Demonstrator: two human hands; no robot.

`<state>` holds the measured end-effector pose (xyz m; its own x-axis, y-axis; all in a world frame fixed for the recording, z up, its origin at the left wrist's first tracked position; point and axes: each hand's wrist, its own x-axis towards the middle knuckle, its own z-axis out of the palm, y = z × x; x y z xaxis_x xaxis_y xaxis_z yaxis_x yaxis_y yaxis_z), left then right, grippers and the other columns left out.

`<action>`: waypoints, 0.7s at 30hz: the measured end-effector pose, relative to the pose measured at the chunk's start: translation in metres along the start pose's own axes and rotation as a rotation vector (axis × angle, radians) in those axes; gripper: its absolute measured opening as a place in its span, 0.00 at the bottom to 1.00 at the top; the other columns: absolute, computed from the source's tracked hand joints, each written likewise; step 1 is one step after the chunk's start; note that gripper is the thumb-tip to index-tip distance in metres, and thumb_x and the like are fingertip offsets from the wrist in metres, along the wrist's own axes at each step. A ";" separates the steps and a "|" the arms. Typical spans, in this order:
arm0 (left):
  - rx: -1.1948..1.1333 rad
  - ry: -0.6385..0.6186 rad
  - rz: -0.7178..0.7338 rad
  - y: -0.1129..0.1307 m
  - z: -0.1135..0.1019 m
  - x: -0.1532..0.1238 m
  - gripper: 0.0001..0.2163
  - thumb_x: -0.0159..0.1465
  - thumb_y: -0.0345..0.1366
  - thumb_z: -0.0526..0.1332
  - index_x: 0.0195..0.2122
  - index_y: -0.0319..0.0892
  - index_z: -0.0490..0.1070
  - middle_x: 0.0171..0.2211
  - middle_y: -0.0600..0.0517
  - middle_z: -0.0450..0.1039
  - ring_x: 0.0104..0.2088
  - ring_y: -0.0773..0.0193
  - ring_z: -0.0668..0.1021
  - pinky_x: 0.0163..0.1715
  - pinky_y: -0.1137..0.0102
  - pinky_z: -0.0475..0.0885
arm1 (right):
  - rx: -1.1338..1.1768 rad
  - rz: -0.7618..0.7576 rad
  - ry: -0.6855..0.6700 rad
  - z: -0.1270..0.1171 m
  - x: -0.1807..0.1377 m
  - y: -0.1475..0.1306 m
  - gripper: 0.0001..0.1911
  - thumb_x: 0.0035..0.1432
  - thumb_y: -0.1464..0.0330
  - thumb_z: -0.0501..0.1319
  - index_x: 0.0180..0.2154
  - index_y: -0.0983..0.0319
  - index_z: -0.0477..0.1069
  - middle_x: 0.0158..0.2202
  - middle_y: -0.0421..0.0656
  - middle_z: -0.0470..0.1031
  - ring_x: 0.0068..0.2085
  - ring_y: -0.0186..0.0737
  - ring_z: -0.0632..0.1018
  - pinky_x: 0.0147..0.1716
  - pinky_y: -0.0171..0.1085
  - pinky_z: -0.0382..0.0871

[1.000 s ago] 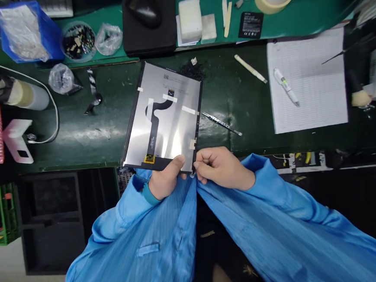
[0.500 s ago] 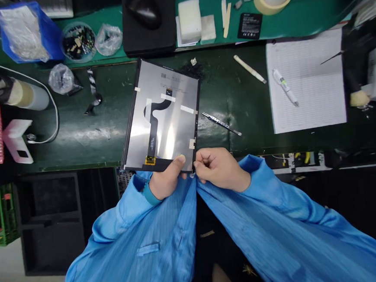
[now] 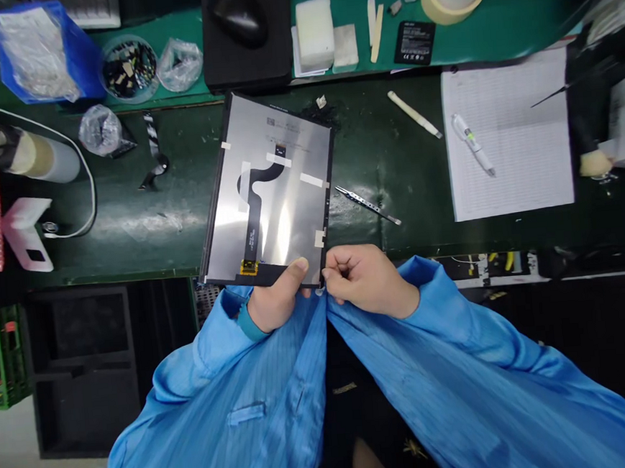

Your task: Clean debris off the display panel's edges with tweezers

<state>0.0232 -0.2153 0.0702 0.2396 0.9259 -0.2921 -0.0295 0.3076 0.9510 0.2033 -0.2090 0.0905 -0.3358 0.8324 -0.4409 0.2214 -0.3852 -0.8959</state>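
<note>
Two bare hands were at work on a single display panel (image 3: 303, 213) in the head view, silver back facing up, its near end overhanging the front edge of the green workbench (image 3: 133, 226). The left hand (image 3: 277, 298) had it gripped, thumb pressed flat on the silver near the near edge, other fingers tucked underneath! Over at the near right corner, the right hand (image 3: 367, 280) was in close, fingers curled, thumb and forefinger touching the rim; whether they pinched anything there, I could not tell.

Just right of the panel lay slim metal tweezers (image 3: 367, 204), one end almost at its side. Dark shreds (image 3: 330, 113) crowded the far right corner, partly hidden by it. Farther right came a pale stick (image 3: 414, 114), then a white pen (image 3: 473, 145) on a printed sheet (image 3: 535, 173). Beyond the far end sat a black mouse (image 3: 235, 16) and a white foam block (image 3: 315, 35).

And the angle? Its long axis ran away from the body, far end leaning right, the black flex cable (image 3: 253, 210) snaking that way from a gold connector (image 3: 249, 267) by the near edge.
</note>
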 end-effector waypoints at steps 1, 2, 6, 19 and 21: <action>0.004 0.000 -0.007 0.000 0.000 0.000 0.23 0.69 0.46 0.60 0.17 0.44 0.68 0.16 0.56 0.69 0.19 0.67 0.72 0.25 0.68 0.72 | -0.005 0.002 0.010 0.000 0.000 0.001 0.09 0.52 0.68 0.60 0.22 0.58 0.63 0.15 0.34 0.68 0.17 0.30 0.67 0.19 0.32 0.59; 0.010 0.001 -0.013 0.000 0.000 0.001 0.23 0.69 0.46 0.60 0.17 0.44 0.68 0.16 0.55 0.69 0.19 0.67 0.72 0.25 0.68 0.72 | -0.009 0.006 0.013 0.000 0.000 0.001 0.10 0.53 0.68 0.60 0.22 0.58 0.63 0.15 0.34 0.68 0.17 0.30 0.67 0.19 0.32 0.60; -0.031 0.024 -0.011 0.002 0.001 0.001 0.22 0.68 0.45 0.62 0.18 0.43 0.70 0.16 0.55 0.70 0.18 0.67 0.72 0.26 0.68 0.73 | 0.019 0.010 -0.064 -0.007 0.000 -0.001 0.12 0.57 0.67 0.59 0.22 0.59 0.65 0.17 0.36 0.72 0.19 0.32 0.71 0.22 0.32 0.65; 0.007 0.002 0.014 -0.001 0.000 0.001 0.23 0.69 0.45 0.61 0.17 0.43 0.68 0.16 0.57 0.68 0.18 0.67 0.72 0.26 0.68 0.72 | 0.025 0.003 0.001 -0.001 0.000 0.000 0.08 0.51 0.69 0.59 0.22 0.59 0.64 0.15 0.34 0.69 0.16 0.30 0.67 0.19 0.31 0.59; 0.012 -0.001 0.008 -0.002 0.000 0.001 0.23 0.69 0.45 0.60 0.17 0.43 0.68 0.16 0.56 0.69 0.18 0.67 0.72 0.26 0.68 0.72 | 0.016 0.007 0.011 -0.001 0.000 0.000 0.09 0.52 0.69 0.59 0.21 0.59 0.63 0.15 0.34 0.68 0.16 0.30 0.68 0.19 0.31 0.59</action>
<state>0.0235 -0.2146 0.0682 0.2400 0.9283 -0.2841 -0.0194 0.2971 0.9546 0.2043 -0.2082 0.0906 -0.3241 0.8342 -0.4463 0.2088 -0.3970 -0.8938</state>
